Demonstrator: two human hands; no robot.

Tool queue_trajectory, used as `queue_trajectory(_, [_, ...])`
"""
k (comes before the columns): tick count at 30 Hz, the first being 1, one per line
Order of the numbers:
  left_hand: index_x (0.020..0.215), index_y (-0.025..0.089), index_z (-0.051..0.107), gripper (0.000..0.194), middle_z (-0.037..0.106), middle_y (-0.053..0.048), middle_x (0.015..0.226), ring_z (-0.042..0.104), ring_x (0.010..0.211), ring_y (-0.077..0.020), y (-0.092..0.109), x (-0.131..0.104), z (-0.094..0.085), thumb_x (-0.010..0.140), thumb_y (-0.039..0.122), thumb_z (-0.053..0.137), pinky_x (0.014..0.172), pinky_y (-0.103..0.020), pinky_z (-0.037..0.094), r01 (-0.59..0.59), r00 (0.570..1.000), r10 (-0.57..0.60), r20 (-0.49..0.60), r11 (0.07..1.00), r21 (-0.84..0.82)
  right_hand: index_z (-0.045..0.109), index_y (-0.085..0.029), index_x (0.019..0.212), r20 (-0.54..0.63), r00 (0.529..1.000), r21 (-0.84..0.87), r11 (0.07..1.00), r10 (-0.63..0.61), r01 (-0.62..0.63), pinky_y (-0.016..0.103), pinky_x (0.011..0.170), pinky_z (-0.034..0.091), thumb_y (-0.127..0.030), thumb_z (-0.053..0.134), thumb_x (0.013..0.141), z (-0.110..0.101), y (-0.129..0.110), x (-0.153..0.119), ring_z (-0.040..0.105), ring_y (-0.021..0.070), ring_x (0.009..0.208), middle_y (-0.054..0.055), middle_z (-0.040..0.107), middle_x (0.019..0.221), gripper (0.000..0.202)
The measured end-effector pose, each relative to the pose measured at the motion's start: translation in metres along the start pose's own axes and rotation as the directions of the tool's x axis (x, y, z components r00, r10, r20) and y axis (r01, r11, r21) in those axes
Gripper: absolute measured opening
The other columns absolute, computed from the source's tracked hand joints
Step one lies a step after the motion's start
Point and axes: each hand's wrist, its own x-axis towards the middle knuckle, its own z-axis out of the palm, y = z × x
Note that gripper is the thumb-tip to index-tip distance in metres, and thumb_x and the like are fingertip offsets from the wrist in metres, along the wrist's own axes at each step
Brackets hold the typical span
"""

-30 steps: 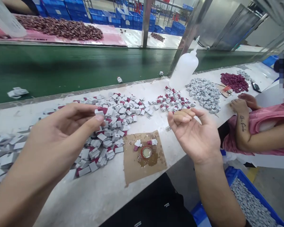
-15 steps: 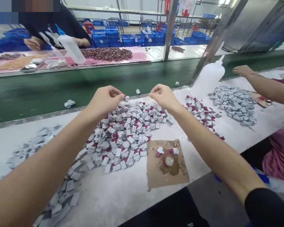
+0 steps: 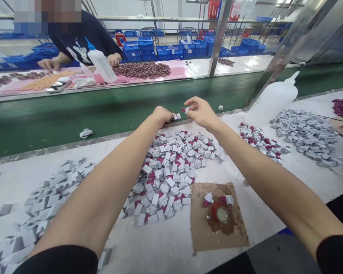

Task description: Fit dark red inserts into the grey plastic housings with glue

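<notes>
My left hand (image 3: 163, 115) reaches to the near edge of the green belt, its fingers closed at a small white piece (image 3: 177, 116). Just right of it, my right hand (image 3: 200, 112) pinches a small red and white piece (image 3: 185, 110) between thumb and fingers. Below both hands spreads a pile of small white and dark-red pieces (image 3: 168, 179) on the white table. Nearer me lies a cardboard square (image 3: 200, 232) with a wet patch, a round red-rimmed cap (image 3: 222, 215) and two red and white pieces.
Grey-white pieces (image 3: 54, 194) lie at left; more piles (image 3: 305, 133) lie at right beside a white squeeze bottle (image 3: 274, 101). Two loose pieces rest on the green belt (image 3: 125, 121). Across it, a person works behind another bottle (image 3: 102, 64). A metal post (image 3: 217, 42) stands beyond.
My left hand has moved right to the white piece at the belt's edge. My right hand now shows a red and white piece. The view has shifted, and the neighbour's arm is out of sight.
</notes>
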Motion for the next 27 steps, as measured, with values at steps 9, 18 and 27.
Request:
queue_trajectory(9, [0.115, 0.022, 0.085, 0.021, 0.089, -0.008, 0.119, 0.081, 0.110, -0.0233, 0.013, -0.121, -0.023, 0.114, 0.039, 0.071, 0.095, -0.033, 0.059, -0.427, 0.871, 0.469, 0.143, 0.869, -0.249, 0.085, -0.022, 0.112, -0.156, 0.982, 0.261, 0.955, -0.103, 0.142, 0.043, 0.095, 0.072, -0.022, 0.089, 0.090, -0.065, -0.012, -0.140, 0.081, 0.0228, 0.099, 0.008, 0.086, 0.118, 0.022])
queue_trajectory(18, [0.108, 0.019, 0.083, 0.007, 0.085, -0.004, 0.100, 0.078, 0.092, -0.0182, -0.050, -0.287, -0.006, 0.107, 0.022, 0.077, 0.086, -0.029, 0.062, -0.454, 0.802, 0.593, 0.065, 0.678, -0.579, 0.091, -0.031, 0.110, -0.060, 0.990, 0.376, 0.915, -0.130, 0.143, 0.023, 0.084, 0.074, -0.027, 0.094, 0.100, -0.057, -0.034, -0.279, 0.088, 0.0183, 0.091, 0.002, 0.090, 0.103, 0.011])
queue_trajectory(27, [0.115, 0.021, 0.084, 0.008, 0.090, -0.002, 0.101, 0.085, 0.089, -0.0161, -0.118, -0.411, 0.035, 0.110, 0.020, 0.079, 0.084, -0.024, 0.065, -0.351, 0.886, 0.457, 0.072, 0.766, -0.538, 0.089, -0.035, 0.118, 0.151, 0.948, 0.165, 0.953, -0.278, 0.254, 0.020, 0.082, 0.073, -0.017, 0.084, 0.101, -0.051, -0.010, -0.382, 0.090, 0.0200, 0.091, 0.001, 0.088, 0.103, 0.025])
